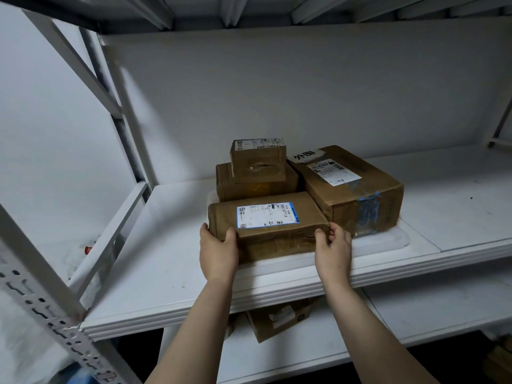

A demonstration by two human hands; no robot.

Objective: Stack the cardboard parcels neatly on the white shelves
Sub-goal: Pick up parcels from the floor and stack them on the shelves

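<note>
Post (41,309): perforated grey upright, far left.
Shelf (166,273): white board carrying four parcels.
Left hand (219,250): grips the front parcel's left near corner, thumb on top, fingers wrapped round the end.
Small parcel (257,164): on top of the wide parcel (257,189), toward the shelf's back.
Front parcel (266,228): flat, blue-edged label up, near the shelf's front edge.
Lower parcel (279,317): on the board beneath, partly hidden.
Right hand (333,249): grips the right near corner, fingers curled round it.
Big parcel (357,189): blue-taped, just beside the front parcel.
</note>
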